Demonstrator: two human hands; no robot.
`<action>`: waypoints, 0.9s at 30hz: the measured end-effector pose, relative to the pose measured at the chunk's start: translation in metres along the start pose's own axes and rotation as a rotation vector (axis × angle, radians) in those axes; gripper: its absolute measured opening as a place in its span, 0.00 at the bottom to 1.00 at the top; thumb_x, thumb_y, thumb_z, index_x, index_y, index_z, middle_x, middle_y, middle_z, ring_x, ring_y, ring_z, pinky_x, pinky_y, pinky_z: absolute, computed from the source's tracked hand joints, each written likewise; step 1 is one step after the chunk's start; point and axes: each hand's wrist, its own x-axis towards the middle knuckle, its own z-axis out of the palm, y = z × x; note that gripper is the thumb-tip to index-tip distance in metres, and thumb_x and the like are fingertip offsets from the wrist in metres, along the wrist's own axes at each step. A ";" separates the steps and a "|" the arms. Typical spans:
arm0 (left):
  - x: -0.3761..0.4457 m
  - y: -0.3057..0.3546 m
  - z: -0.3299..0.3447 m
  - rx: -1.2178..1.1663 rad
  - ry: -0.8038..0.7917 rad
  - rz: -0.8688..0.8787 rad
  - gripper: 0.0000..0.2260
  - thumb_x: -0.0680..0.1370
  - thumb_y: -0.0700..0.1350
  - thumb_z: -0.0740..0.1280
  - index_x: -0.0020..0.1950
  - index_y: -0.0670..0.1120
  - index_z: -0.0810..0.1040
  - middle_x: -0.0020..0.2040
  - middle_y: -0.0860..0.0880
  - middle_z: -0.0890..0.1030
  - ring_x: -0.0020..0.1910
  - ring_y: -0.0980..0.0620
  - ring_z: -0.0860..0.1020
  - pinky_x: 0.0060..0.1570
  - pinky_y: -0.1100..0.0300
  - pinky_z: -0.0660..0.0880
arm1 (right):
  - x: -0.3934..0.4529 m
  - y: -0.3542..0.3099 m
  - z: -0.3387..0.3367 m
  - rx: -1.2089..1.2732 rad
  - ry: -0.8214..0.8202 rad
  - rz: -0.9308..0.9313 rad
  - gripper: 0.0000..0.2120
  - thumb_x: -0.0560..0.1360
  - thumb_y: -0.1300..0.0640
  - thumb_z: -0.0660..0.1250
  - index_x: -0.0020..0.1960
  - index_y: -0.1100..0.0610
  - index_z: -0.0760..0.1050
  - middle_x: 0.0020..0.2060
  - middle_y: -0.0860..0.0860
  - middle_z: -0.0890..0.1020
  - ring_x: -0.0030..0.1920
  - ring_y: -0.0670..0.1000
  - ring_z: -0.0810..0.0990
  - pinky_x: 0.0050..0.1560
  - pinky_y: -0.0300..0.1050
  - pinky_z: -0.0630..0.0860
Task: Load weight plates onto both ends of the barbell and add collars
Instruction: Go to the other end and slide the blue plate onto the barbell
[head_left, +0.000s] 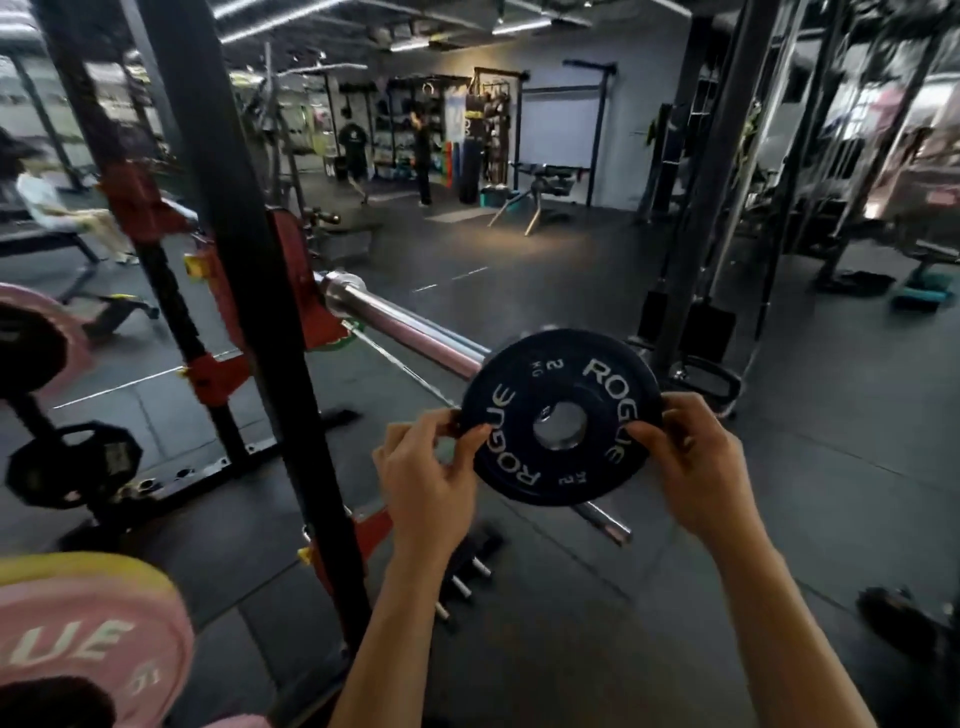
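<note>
the left hand (426, 483) and the right hand (691, 467) each pinch an edge of a small black weight plate (561, 415), thumbs on its face, holding it upright at the end of the barbell sleeve (405, 327), whose tip shows through the centre hole. the barbell rests in the rack (249, 291), beside pink plates (88, 639).

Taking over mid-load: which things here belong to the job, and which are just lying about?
Job: dark ROGUE plate, gripped by left hand and right hand; barbell sleeve.
Lying about: pink plates, black plate, bench.
</note>
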 end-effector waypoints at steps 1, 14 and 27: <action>0.001 0.001 0.007 0.018 0.009 -0.007 0.19 0.75 0.66 0.65 0.50 0.52 0.81 0.41 0.68 0.74 0.47 0.55 0.73 0.50 0.40 0.74 | 0.008 0.007 0.001 0.025 -0.016 -0.010 0.16 0.71 0.39 0.67 0.53 0.48 0.74 0.43 0.47 0.83 0.43 0.49 0.82 0.45 0.56 0.79; -0.029 0.025 0.043 0.329 0.353 -0.045 0.17 0.75 0.62 0.67 0.49 0.49 0.81 0.43 0.64 0.76 0.45 0.58 0.72 0.49 0.42 0.73 | 0.083 0.068 0.037 0.238 -0.368 -0.178 0.10 0.75 0.53 0.71 0.53 0.47 0.72 0.43 0.45 0.82 0.41 0.39 0.79 0.40 0.31 0.72; -0.026 0.033 0.052 0.510 0.443 -0.081 0.15 0.74 0.60 0.68 0.49 0.49 0.82 0.40 0.65 0.76 0.43 0.50 0.76 0.47 0.39 0.74 | 0.112 0.080 0.066 0.385 -0.501 -0.167 0.11 0.75 0.52 0.71 0.53 0.45 0.71 0.44 0.41 0.81 0.42 0.43 0.81 0.41 0.42 0.77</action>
